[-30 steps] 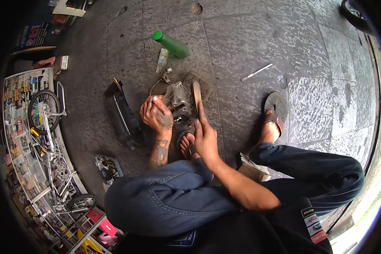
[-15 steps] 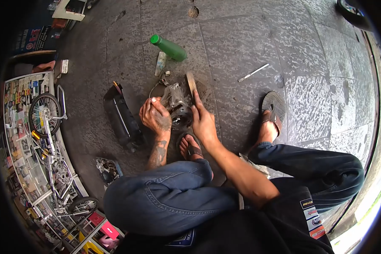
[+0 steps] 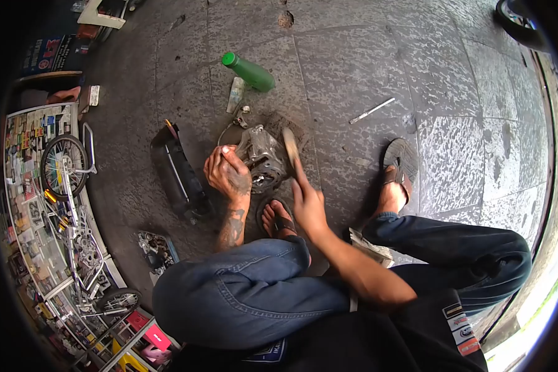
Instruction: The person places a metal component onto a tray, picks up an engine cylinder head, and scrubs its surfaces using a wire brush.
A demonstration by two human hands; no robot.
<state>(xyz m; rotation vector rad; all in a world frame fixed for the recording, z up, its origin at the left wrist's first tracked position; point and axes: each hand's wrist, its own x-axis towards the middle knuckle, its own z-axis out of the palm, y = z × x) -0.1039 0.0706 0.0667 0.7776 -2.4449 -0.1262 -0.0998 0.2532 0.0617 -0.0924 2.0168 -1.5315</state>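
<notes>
A greasy metal engine block (image 3: pixel 258 149) rests on the floor in front of my feet. My left hand (image 3: pixel 228 173) is closed at its left side, steadying it; the curled fingertips are partly hidden. In my right hand (image 3: pixel 308 208) is a wooden brush (image 3: pixel 290 146), a little blurred, its pale far end pointing away from me along the block's right side. The bristles do not show clearly. A round opening with dark parts shows on the near end of the block.
A green bottle (image 3: pixel 249 72) and a small clear bottle (image 3: pixel 235 94) lie beyond the block. To the left are a black plastic casing (image 3: pixel 178 170), a tray of metal parts (image 3: pixel 157 251) and a glass display case (image 3: pixel 34 217). A thin metal rod (image 3: pixel 372 110) lies to the right.
My right hand has drawn back toward me and slightly right with the brush, uncovering more of the block. My left hand stays in place.
</notes>
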